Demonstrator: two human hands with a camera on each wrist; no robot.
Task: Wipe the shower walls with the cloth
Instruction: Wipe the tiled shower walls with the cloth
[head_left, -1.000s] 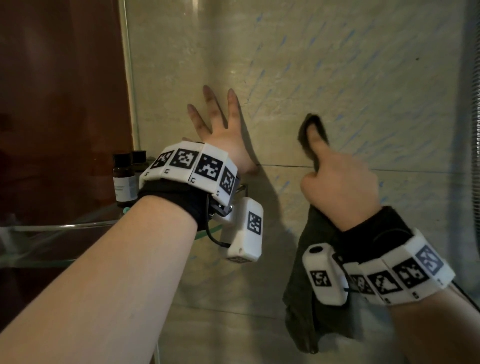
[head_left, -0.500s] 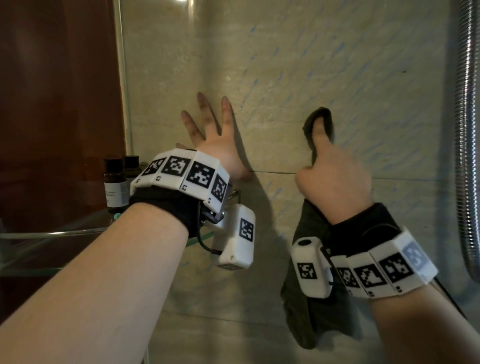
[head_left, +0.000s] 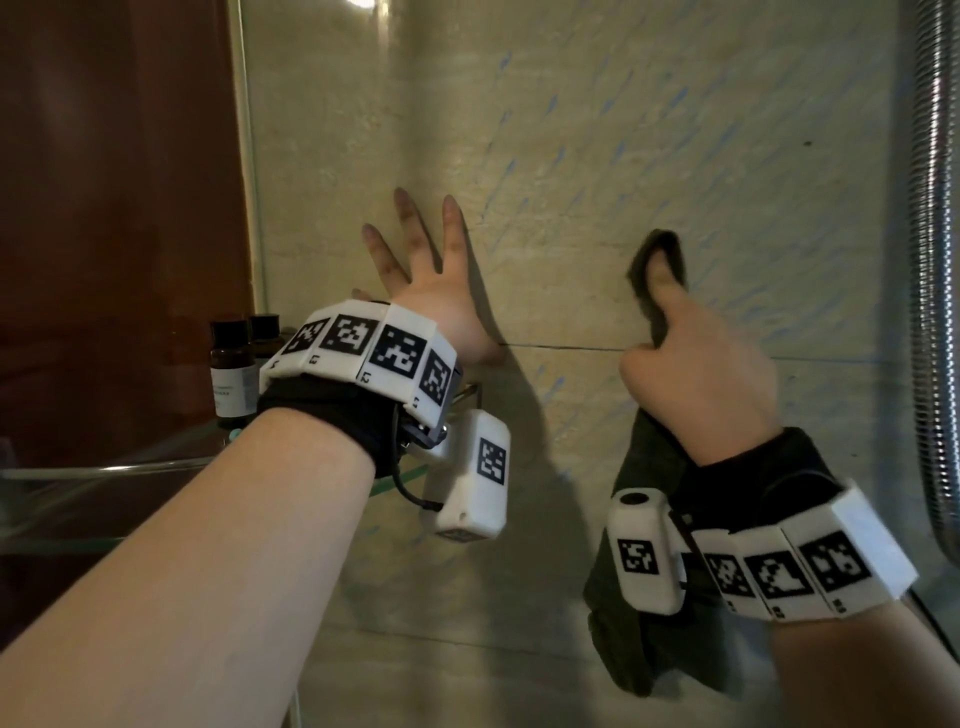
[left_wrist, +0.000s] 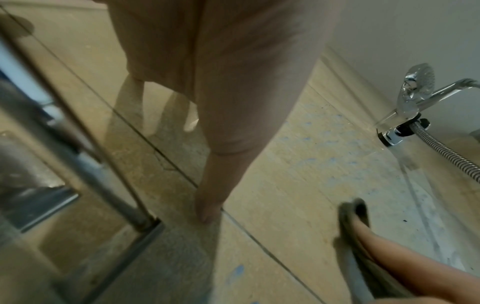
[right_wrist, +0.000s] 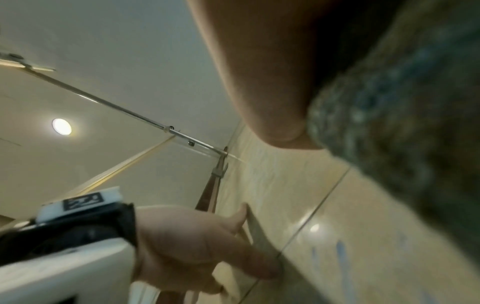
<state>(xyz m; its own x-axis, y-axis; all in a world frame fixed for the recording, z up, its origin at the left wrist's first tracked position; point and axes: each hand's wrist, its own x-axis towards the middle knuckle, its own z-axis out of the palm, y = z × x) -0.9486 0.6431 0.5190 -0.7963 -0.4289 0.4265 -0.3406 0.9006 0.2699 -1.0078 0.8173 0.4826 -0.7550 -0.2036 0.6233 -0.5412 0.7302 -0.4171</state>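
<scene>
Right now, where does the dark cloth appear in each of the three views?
Head view: the cloth is right of centre, pressed on the wall by the right hand.
Left wrist view: cloth at lower right.
Right wrist view: cloth fills the upper right, blurred.
Shared landmark: the horizontal tile joint.

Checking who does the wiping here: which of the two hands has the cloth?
The right hand grips the dark cloth against the wall; the left hand is bare, fingers spread flat on the tile.
</scene>
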